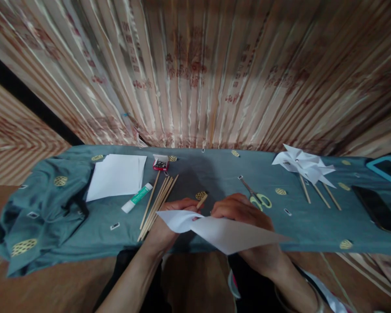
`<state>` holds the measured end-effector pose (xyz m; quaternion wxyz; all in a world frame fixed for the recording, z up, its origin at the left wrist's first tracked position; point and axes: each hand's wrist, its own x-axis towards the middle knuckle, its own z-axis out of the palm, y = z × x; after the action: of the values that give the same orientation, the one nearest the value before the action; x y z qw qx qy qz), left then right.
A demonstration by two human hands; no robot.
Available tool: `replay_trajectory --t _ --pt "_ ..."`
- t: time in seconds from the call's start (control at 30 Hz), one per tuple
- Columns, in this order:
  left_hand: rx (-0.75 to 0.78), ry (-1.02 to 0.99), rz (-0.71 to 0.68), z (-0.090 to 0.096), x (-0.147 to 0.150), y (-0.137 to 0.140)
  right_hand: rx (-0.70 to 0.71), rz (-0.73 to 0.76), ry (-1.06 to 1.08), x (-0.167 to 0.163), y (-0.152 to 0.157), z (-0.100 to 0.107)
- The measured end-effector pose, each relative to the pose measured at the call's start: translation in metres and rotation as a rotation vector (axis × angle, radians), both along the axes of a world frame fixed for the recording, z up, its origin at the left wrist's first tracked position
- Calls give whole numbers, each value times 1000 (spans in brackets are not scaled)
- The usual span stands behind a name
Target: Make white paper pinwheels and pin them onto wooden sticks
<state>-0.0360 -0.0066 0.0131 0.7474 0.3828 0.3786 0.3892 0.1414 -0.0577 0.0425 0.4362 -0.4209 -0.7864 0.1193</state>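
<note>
Near the front edge of the table, my left hand (pixel 181 205) is closed around a wooden stick (pixel 202 201), whose end pokes out past the fingers. A folded white paper pinwheel (pixel 226 232) hangs across both hands on the near side and hides part of the fingers. My right hand (pixel 243 213) is curled behind the paper, its fingers bent in at the pinwheel's middle. Whether a pin sits between those fingers cannot be made out. Just beyond the right hand lie scissors (pixel 260 201) with yellow-green handles. Several loose wooden sticks (pixel 161 202) lie beside the left hand.
White paper sheets (pixel 114 177) are stacked at the left, near a glue stick (pixel 137 198) and a small red box of pins (pixel 160 163). Finished-looking white pinwheels (pixel 301 163) on sticks lie at the right, beside a dark phone (pixel 378 209) and a blue-framed device (pixel 387 168).
</note>
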Motion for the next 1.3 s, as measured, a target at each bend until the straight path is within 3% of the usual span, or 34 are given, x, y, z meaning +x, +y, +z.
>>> replay_trajectory --t 0.2,0.57,0.8,1.0,1.3 --pt "-167 19 45 2 1 -12 0 7 26 1 -9 6" --pt "84 -6 -31 14 -4 -34 -5 27 31 0 -30 9" --pt "193 10 0 8 -11 -44 -11 54 50 -2 -35 11" --pt "278 45 -83 6 -12 -47 -12 49 85 -2 -35 14" --pt "199 141 -29 6 -14 -52 -34 23 83 -3 -37 19"
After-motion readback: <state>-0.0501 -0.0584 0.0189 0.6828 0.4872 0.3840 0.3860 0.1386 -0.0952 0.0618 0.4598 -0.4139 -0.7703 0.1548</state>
